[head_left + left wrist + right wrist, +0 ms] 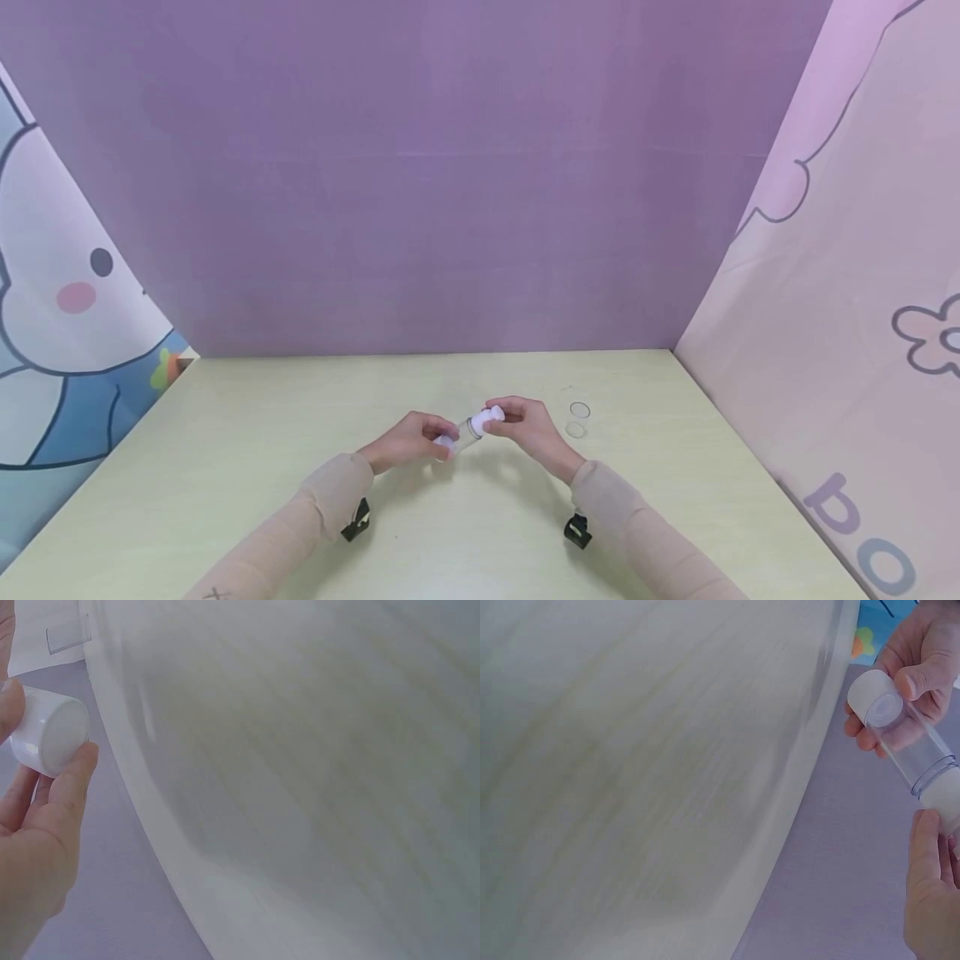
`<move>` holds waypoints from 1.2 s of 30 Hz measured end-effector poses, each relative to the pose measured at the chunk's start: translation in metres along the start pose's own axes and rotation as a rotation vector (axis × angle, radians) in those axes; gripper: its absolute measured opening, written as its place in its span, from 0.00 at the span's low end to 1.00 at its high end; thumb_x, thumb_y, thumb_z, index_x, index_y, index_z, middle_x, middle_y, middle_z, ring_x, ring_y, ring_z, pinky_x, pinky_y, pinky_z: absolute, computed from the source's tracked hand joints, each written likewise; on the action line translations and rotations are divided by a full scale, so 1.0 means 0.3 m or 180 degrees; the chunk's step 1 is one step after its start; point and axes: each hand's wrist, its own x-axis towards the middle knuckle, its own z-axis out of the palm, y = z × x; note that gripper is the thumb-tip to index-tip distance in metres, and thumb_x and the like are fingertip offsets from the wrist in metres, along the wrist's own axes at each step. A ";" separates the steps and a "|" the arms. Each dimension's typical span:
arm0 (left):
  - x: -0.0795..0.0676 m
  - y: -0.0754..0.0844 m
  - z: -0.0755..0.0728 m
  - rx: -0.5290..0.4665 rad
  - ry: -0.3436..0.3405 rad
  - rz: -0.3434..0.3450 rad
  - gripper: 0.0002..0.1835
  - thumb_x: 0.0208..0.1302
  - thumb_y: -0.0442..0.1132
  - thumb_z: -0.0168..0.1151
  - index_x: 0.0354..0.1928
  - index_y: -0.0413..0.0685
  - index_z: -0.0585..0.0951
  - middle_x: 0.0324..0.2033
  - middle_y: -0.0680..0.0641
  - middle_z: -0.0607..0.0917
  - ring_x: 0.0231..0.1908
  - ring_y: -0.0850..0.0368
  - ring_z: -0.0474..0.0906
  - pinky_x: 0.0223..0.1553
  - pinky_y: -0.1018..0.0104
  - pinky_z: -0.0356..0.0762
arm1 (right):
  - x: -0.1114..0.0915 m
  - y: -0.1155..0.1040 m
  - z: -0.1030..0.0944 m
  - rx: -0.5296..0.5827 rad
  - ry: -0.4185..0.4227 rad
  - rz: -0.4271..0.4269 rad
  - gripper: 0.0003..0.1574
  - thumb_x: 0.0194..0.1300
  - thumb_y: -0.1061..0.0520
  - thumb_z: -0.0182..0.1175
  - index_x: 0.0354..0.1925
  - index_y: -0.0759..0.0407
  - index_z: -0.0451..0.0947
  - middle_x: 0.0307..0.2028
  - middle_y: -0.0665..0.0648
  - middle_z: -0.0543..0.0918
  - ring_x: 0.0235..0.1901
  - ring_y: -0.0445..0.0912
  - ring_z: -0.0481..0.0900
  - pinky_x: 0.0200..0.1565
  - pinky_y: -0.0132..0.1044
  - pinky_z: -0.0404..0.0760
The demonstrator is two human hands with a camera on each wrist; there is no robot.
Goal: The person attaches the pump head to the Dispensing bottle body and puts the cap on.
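Note:
Both hands hold a clear plastic bottle [915,746] with white ends, tilted above the table. My left hand [411,440] grips the white base [64,735], its thumb and fingers curled around it. At the other end my right hand [532,429] pinches the white top [482,422] between thumb and fingers. A narrower white knob [497,412] sticks out at that end. Through the clear wall a round white disc [885,709] shows inside, next to the base. The right fingers partly cover the top in the right wrist view.
A small clear cylinder [69,634], like a transparent cap, stands on the pale wood-grain table [480,542] to the right of my right hand. A purple panel [450,208] rises behind the table, with printed panels at both sides.

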 end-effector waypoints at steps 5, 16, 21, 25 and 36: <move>0.000 -0.001 -0.003 -0.0009 0.0000 0.0012 0.15 0.52 0.35 0.67 0.44 0.44 0.81 0.46 0.46 0.82 0.46 0.54 0.75 0.50 0.55 0.71 | 0.003 -0.002 0.003 -0.0027 0.0021 0.0003 0.24 0.54 0.58 0.66 0.49 0.65 0.76 0.47 0.61 0.81 0.44 0.49 0.80 0.47 0.39 0.78; -0.006 0.008 -0.008 -0.0015 0.0038 -0.0011 0.16 0.51 0.36 0.67 0.44 0.45 0.81 0.47 0.46 0.82 0.47 0.53 0.75 0.51 0.54 0.71 | 0.013 -0.007 0.008 -0.0127 0.0065 0.0006 0.22 0.53 0.57 0.66 0.47 0.64 0.77 0.44 0.60 0.83 0.41 0.46 0.81 0.46 0.38 0.78; -0.005 0.002 -0.009 -0.0005 0.0043 -0.0008 0.16 0.51 0.36 0.67 0.44 0.45 0.81 0.47 0.46 0.82 0.47 0.53 0.76 0.51 0.53 0.71 | 0.014 -0.010 0.009 -0.0157 0.0080 0.0040 0.21 0.53 0.56 0.66 0.46 0.62 0.78 0.42 0.59 0.83 0.40 0.45 0.80 0.45 0.38 0.78; 0.000 -0.010 -0.009 0.0026 0.0037 -0.0016 0.16 0.51 0.36 0.68 0.44 0.46 0.81 0.46 0.46 0.82 0.46 0.54 0.76 0.51 0.53 0.71 | 0.012 -0.006 0.009 -0.0152 0.0064 0.0074 0.22 0.53 0.55 0.66 0.47 0.62 0.78 0.43 0.58 0.83 0.40 0.44 0.80 0.45 0.38 0.78; 0.011 -0.001 -0.005 0.0039 0.0020 0.0025 0.16 0.50 0.35 0.68 0.44 0.45 0.81 0.47 0.45 0.82 0.46 0.53 0.76 0.50 0.53 0.72 | 0.008 -0.004 0.001 -0.0210 0.0153 0.0037 0.21 0.54 0.55 0.66 0.45 0.62 0.79 0.41 0.58 0.83 0.39 0.44 0.80 0.45 0.38 0.78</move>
